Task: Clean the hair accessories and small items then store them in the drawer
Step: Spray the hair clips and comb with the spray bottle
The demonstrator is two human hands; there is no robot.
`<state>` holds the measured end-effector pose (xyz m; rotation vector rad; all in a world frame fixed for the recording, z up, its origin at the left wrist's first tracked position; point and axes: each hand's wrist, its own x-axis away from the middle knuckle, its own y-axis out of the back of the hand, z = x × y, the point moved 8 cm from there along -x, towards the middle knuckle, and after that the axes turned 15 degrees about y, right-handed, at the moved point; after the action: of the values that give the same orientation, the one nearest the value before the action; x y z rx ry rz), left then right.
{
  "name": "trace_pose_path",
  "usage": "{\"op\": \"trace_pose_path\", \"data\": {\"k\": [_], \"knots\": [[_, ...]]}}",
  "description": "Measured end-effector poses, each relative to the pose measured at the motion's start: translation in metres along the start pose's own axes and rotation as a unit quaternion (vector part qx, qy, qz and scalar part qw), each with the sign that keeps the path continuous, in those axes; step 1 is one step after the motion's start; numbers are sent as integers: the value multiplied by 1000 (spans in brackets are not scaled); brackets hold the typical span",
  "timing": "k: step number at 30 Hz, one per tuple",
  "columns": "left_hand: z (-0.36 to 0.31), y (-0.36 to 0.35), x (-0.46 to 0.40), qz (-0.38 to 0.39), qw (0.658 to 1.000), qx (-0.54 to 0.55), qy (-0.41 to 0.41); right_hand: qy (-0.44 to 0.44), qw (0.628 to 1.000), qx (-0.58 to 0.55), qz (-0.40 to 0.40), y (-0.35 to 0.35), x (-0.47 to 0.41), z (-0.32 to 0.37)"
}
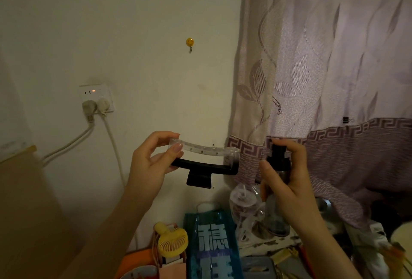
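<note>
My left hand (153,162) holds up a large hair claw clip (205,162) by its left end, in front of the wall. The clip has a clear curved upper jaw with small dots and a black lower jaw with a black tab hanging below. My right hand (287,178) grips a clear spray bottle (278,167) with a black pump top, upright, just right of the clip. A finger rests on top of the pump, and the nozzle faces the clip's right end. No drawer is in view.
Below the hands lies a cluttered surface: a small yellow fan (172,242), a blue packet with white characters (213,245), a plastic drink cup (243,203). A purple curtain (334,67) hangs right; a wall socket (96,98) with two plugs and a brown board (24,212) are left.
</note>
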<state>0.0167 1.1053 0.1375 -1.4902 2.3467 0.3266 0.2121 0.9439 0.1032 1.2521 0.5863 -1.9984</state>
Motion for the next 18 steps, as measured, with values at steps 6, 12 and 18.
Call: {"op": "trace_pose_path", "data": {"k": [6, 12, 18], "knots": [[2, -2, 0, 3, 1000, 1, 0, 1, 1000, 16, -17, 6, 2, -3], [7, -2, 1, 2, 1000, 9, 10, -33, 999, -15, -30, 8, 8, -9], [10, -2, 2, 7, 1000, 11, 15, -77, 996, -43, -14, 2, 14, -16]]}}
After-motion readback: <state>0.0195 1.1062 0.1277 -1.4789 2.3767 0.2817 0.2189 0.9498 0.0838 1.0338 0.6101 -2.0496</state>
